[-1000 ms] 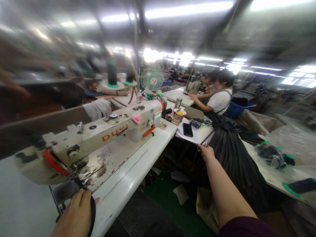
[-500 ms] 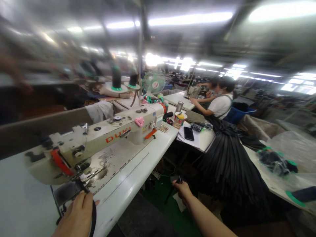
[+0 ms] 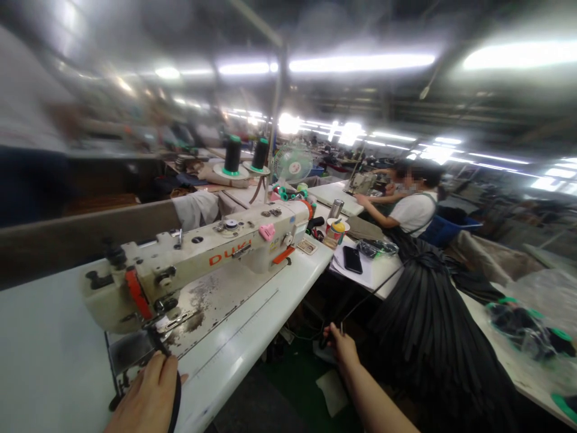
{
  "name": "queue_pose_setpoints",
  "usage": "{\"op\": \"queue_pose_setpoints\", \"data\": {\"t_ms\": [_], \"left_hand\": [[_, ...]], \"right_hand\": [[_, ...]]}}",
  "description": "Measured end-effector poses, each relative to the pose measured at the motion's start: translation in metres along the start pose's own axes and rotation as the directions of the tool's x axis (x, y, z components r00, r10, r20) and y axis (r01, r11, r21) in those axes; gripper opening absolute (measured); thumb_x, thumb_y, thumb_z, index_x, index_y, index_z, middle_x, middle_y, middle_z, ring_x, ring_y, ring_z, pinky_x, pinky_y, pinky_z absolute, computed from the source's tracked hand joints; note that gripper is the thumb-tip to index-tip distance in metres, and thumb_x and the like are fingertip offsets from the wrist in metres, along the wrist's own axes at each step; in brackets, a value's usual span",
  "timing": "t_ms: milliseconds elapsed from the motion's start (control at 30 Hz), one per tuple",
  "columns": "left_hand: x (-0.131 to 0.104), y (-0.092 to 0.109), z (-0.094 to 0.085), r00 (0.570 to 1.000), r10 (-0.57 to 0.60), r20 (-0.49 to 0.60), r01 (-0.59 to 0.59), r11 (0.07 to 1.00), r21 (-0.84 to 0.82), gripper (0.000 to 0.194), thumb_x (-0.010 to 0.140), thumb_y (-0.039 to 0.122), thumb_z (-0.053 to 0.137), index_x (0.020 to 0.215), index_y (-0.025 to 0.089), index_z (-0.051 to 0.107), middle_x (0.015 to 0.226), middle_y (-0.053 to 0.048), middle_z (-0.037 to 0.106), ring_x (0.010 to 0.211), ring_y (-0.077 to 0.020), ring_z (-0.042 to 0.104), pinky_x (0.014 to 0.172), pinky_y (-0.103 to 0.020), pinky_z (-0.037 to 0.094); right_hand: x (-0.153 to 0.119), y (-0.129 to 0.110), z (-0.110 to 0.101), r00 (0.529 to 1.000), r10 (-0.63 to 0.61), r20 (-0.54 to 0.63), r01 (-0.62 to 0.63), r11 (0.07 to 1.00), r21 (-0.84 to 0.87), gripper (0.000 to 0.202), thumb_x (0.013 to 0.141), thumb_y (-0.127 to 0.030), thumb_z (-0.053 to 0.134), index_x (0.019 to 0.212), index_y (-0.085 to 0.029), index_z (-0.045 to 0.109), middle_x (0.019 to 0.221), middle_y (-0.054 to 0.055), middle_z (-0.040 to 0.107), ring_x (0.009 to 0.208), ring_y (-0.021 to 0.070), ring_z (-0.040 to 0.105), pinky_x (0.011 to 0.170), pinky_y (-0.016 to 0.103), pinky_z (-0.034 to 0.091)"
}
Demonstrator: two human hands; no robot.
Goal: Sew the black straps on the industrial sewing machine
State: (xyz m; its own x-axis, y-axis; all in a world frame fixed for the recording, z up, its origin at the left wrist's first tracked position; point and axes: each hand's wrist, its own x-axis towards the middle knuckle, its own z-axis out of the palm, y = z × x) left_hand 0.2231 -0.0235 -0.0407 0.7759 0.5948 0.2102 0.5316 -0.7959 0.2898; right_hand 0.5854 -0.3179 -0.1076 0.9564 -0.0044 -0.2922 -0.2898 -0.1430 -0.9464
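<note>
While the left hand [image 3: 146,400] at the lower left pinches a narrow black strap [image 3: 175,402] beside the cream sewing machine [image 3: 202,258] on the white worktop [image 3: 252,337], the right hand [image 3: 343,346], closed on another black strip [image 3: 372,291] at centre, risks snagging the hanging black strips [image 3: 433,343].

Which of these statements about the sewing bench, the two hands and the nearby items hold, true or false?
1. The left hand rests on a black strap below the cream sewing machine. True.
2. The right hand lies flat on the white table. False: it is off the table edge, gripping a thin black strip.
3. A black phone lies on white paper. True.
4. Two red thread cones stand behind the machine. False: the thread cones are dark.
</note>
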Motion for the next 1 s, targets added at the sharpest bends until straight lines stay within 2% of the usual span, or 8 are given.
{"op": "queue_pose_setpoints", "data": {"t_ms": [100, 167, 300, 433, 533, 733, 833, 1000], "left_hand": [[0.005, 0.003, 0.009, 0.992, -0.026, -0.122, 0.034, 0.997, 0.068, 0.032, 0.098, 0.025, 0.043, 0.111, 0.012, 0.07, 0.124, -0.021, 0.066, 0.114, -0.0318, 0.067, 0.101, -0.044, 0.053], [0.007, 0.004, 0.016, 0.978, -0.039, -0.204, 0.061, 0.993, 0.104, 0.032, 0.1, 0.025, 0.044, 0.107, 0.011, 0.072, 0.122, -0.021, 0.067, 0.112, -0.0307, 0.068, 0.1, -0.042, 0.053], [0.008, 0.006, 0.024, 0.967, -0.006, -0.253, 0.045, 0.988, 0.147, 0.031, 0.099, 0.026, 0.046, 0.105, 0.013, 0.073, 0.121, -0.019, 0.068, 0.111, -0.0295, 0.068, 0.099, -0.04, 0.054], [0.007, 0.007, 0.024, 0.954, 0.003, -0.299, 0.051, 0.983, 0.174, 0.033, 0.1, 0.028, 0.047, 0.109, 0.01, 0.073, 0.125, -0.022, 0.067, 0.11, -0.0312, 0.069, 0.101, -0.044, 0.054], [0.002, -0.002, 0.028, 0.965, 0.028, -0.262, 0.013, 0.988, 0.152, 0.033, 0.099, 0.025, 0.046, 0.113, 0.012, 0.073, 0.125, -0.02, 0.068, 0.121, -0.0333, 0.065, 0.108, -0.047, 0.051], [-0.014, -0.029, 0.043, 0.984, 0.118, -0.132, -0.09, 0.976, 0.2, 0.051, 0.088, 0.006, 0.039, 0.129, 0.014, 0.067, 0.142, -0.017, 0.061, 0.136, -0.0338, 0.055, 0.117, -0.052, 0.045], [-0.017, -0.027, 0.041, 0.981, 0.127, -0.146, -0.091, 0.969, 0.23, 0.05, 0.09, 0.006, 0.036, 0.131, 0.013, 0.066, 0.142, -0.018, 0.061, 0.137, -0.0344, 0.053, 0.117, -0.053, 0.045], [-0.014, -0.019, 0.038, 0.978, 0.136, -0.161, -0.092, 0.963, 0.254, 0.049, 0.094, 0.006, 0.035, 0.132, 0.011, 0.065, 0.14, -0.019, 0.061, 0.136, -0.0342, 0.054, 0.116, -0.053, 0.046]], "right_hand": [[-0.031, 0.036, 0.013, 0.993, 0.068, 0.095, -0.065, 0.997, -0.029, 0.029, 0.049, -0.036, 0.089, 0.06, -0.018, 0.068, 0.056, 0.005, 0.066, 0.045, 0.0163, 0.056, 0.041, 0.025, 0.036], [-0.032, 0.039, 0.012, 0.989, 0.095, 0.11, -0.092, 0.995, -0.035, 0.029, 0.045, -0.031, 0.089, 0.062, -0.017, 0.069, 0.054, 0.004, 0.064, 0.043, 0.0154, 0.054, 0.04, 0.024, 0.036], [0.01, -0.002, -0.008, 0.998, 0.062, 0.012, -0.062, 0.998, -0.001, 0.037, 0.053, -0.042, 0.088, 0.073, -0.018, 0.069, 0.049, -0.003, 0.054, 0.038, 0.01, 0.041, 0.037, 0.021, 0.024], [0.047, -0.044, -0.026, 0.996, -0.036, -0.083, 0.039, 0.999, 0.035, 0.043, 0.064, -0.058, 0.08, 0.074, -0.02, 0.063, 0.056, -0.002, 0.056, 0.043, 0.01, 0.043, 0.039, 0.022, 0.023], [0.042, -0.039, -0.023, 0.996, -0.053, -0.066, 0.055, 0.998, 0.019, 0.046, 0.067, -0.063, 0.077, 0.075, -0.019, 0.067, 0.052, -0.003, 0.053, 0.042, 0.0104, 0.042, 0.04, 0.022, 0.023], [0.005, 0.007, 0.002, 0.994, 0.052, 0.092, -0.048, 0.998, -0.046, 0.037, 0.05, -0.043, 0.088, 0.065, -0.015, 0.07, 0.047, 0.002, 0.055, 0.038, 0.0109, 0.042, 0.037, 0.022, 0.018], [0.009, -0.002, 0.0, 0.993, 0.055, 0.101, -0.053, 0.998, -0.023, 0.041, 0.056, -0.048, 0.085, 0.075, -0.014, 0.073, 0.051, 0.001, 0.057, 0.036, 0.0077, 0.036, 0.037, 0.021, 0.016], [0.029, -0.039, -0.013, 0.998, -0.019, 0.058, 0.019, 1.0, 0.01, 0.05, 0.065, -0.063, 0.081, 0.08, -0.016, 0.072, 0.051, -0.003, 0.054, 0.036, 0.0058, 0.033, 0.038, 0.019, 0.018]]}}
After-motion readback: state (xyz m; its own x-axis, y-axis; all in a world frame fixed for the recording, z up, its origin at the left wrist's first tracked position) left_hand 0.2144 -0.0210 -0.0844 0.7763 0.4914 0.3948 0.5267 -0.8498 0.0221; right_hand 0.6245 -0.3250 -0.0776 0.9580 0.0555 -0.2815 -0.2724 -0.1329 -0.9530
